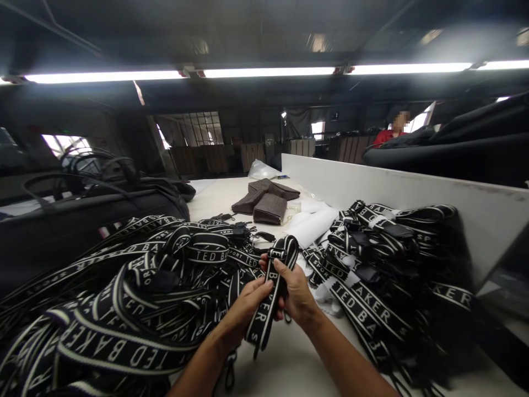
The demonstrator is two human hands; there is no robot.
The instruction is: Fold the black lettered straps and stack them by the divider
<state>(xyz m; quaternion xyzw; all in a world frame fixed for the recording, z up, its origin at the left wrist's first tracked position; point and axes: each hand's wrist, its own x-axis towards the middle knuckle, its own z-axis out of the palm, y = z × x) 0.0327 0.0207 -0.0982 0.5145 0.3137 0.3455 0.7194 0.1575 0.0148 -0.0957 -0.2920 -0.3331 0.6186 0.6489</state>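
A folded black webbing strap (264, 317) with white edge lines and white lettering is between my hands, above the table's front. My left hand (251, 295) is closed on its middle, thumb on the lettered face. My right hand (295, 289) grips it higher up, thumb near the buckle (276, 253), with fingers wrapped behind. The strap's upper end bends over in a loop. To the left lies a big tangled heap of similar loose straps (136, 309). On the right is a pile of folded straps (367, 292), several bound with white bands.
Brown quilted bags (269, 208) lie on the pale table (210, 198) farther back, near white paper (312, 223) and a clear plastic bag (263, 170). A white partition (397, 184) runs along the right. Black bags (152, 204) stand at left. A person in red (386, 136) is beyond the partition.
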